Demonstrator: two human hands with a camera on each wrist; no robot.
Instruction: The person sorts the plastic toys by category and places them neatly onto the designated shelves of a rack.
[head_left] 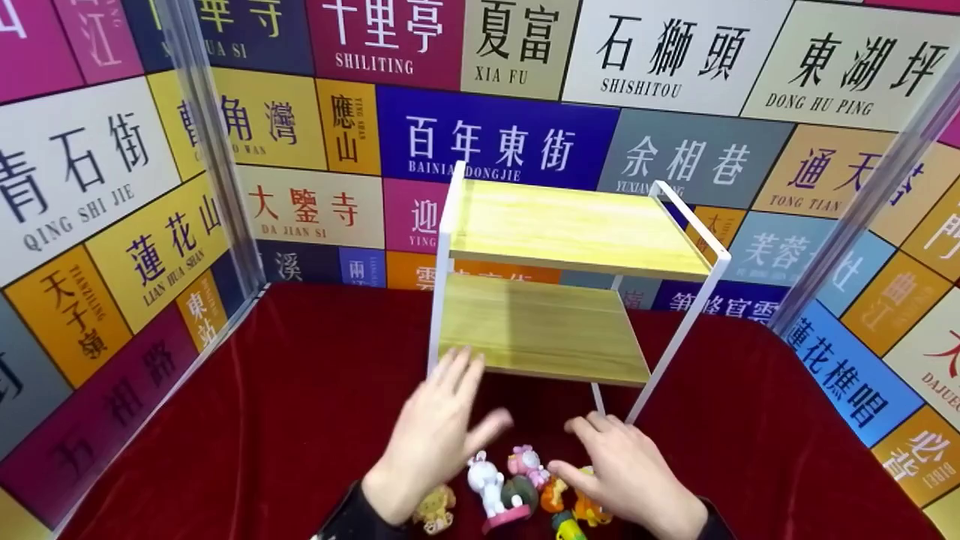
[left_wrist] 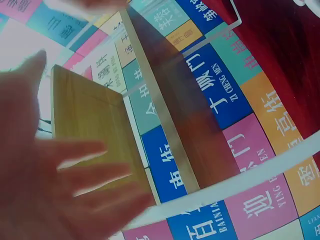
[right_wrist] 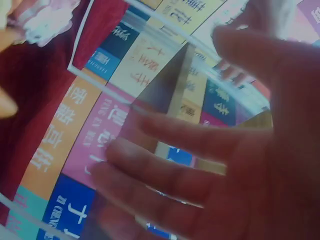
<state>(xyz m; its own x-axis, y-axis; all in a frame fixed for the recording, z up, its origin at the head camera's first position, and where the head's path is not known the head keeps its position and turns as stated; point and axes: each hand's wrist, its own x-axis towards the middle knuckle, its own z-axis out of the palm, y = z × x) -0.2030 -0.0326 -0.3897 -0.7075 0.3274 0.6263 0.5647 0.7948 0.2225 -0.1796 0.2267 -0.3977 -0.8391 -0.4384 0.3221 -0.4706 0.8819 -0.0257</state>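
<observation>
A small two-tier shelf stands on the cloth, with a wood-grain upper board (head_left: 577, 227), a lower board (head_left: 540, 322) and a white frame (head_left: 682, 330). My left hand (head_left: 431, 431) is raised with fingers extended, overlapping the lower board's front left corner in the head view; the left wrist view shows its spread fingers (left_wrist: 100, 175) and empty palm. Lower right, my right hand (head_left: 634, 469) hovers over the toys with loosely bent fingers, and nothing is in it. Between the hands are a white rabbit figurine (head_left: 489, 486) on a pink base and a pink figurine (head_left: 527, 463).
Beside the rabbit lie a tan figurine (head_left: 435, 511), a dark green rounded thing (head_left: 519, 495), an orange figurine (head_left: 553, 496) and a yellow-green toy (head_left: 568, 527). Dark red cloth (head_left: 315, 390) covers the table. Colourful sign-patterned panels (head_left: 495, 139) enclose the back and sides.
</observation>
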